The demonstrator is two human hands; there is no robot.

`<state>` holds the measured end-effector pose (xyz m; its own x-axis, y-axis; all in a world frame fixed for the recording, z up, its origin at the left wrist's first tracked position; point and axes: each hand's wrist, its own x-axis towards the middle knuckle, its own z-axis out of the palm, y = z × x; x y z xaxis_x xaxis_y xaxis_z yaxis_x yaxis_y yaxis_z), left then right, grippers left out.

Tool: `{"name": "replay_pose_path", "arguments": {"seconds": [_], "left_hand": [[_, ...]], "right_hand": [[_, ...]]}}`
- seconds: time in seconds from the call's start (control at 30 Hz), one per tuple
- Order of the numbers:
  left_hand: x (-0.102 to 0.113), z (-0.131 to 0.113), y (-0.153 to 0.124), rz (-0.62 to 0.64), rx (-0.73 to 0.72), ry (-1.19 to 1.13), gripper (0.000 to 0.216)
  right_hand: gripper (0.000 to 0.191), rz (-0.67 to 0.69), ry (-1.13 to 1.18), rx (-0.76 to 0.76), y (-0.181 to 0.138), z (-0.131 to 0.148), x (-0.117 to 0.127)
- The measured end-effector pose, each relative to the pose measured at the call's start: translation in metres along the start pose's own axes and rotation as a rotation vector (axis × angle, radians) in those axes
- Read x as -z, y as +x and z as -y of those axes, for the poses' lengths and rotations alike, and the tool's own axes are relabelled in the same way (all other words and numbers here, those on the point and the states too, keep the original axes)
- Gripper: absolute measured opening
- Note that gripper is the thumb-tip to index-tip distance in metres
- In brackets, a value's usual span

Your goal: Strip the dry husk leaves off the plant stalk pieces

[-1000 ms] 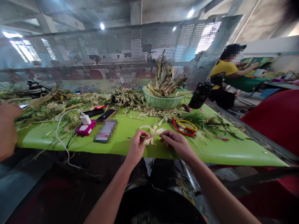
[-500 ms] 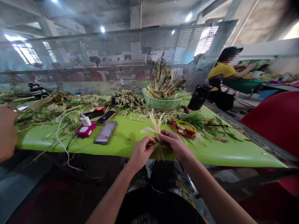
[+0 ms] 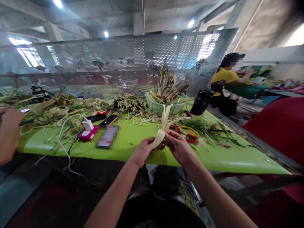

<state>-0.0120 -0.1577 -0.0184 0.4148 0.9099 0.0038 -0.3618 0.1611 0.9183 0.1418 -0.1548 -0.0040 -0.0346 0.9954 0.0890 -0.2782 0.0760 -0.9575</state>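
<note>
My left hand (image 3: 143,151) and my right hand (image 3: 178,146) are both closed on a pale dried corn husk (image 3: 162,129), held just above the near edge of the lime-green table (image 3: 133,136). The husk stands upright between my fingers, its split strips fanning upward. Red and yellow rings (image 3: 187,131) lie on the table just behind my right hand.
A green basket (image 3: 159,107) of husks stands at the back, with husk scraps (image 3: 59,109) heaped left. A pink power bank (image 3: 87,133), white charger, phones and a black bottle (image 3: 201,100) sit on the table. Another person's hand (image 3: 9,128) is far left; a person in yellow (image 3: 226,77) sits right.
The husk has been lifted off the table and turned upright between both hands, which have drawn slightly toward me. The hand at the far left has shifted a little.
</note>
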Motion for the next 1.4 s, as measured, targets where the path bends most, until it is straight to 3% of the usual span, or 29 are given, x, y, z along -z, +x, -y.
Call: {"name": "replay_pose_path", "arguments": {"seconds": [0.1, 0.23, 0.37, 0.6, 0.83, 1.07, 1.17, 1.3, 1.4], "left_hand": [[-0.001, 0.0, 0.003, 0.009, 0.017, -0.035, 0.035], [0.002, 0.004, 0.009, -0.097, -0.024, -0.095, 0.035], [0.004, 0.008, 0.013, -0.171, -0.024, -0.119, 0.038], [0.003, 0.01, 0.014, -0.18, -0.02, -0.08, 0.04], [0.006, 0.012, 0.015, -0.236, -0.035, -0.171, 0.041], [0.005, 0.01, 0.014, -0.25, -0.053, -0.182, 0.038], [0.005, 0.009, 0.014, -0.246, -0.061, -0.194, 0.037], [0.004, 0.01, 0.016, -0.234, -0.063, -0.212, 0.037], [0.004, 0.01, 0.016, -0.242, -0.073, -0.202, 0.038]], "right_hand": [[0.029, -0.017, -0.101, 0.028, 0.001, 0.001, 0.0], [0.031, -0.084, -0.231, 0.139, -0.002, 0.003, 0.002], [0.025, -0.032, -0.313, 0.2, -0.006, 0.004, 0.003], [0.023, -0.067, -0.501, 0.29, -0.004, -0.002, -0.003], [0.007, -0.022, -0.259, 0.23, -0.005, 0.005, -0.003], [0.013, -0.012, -0.247, 0.207, -0.005, 0.005, 0.0], [0.024, -0.003, -0.375, 0.282, -0.008, 0.008, -0.004], [0.039, 0.045, -0.762, 0.394, -0.012, 0.01, -0.01], [0.027, 0.036, -0.945, 0.419, -0.011, 0.004, -0.011]]}}
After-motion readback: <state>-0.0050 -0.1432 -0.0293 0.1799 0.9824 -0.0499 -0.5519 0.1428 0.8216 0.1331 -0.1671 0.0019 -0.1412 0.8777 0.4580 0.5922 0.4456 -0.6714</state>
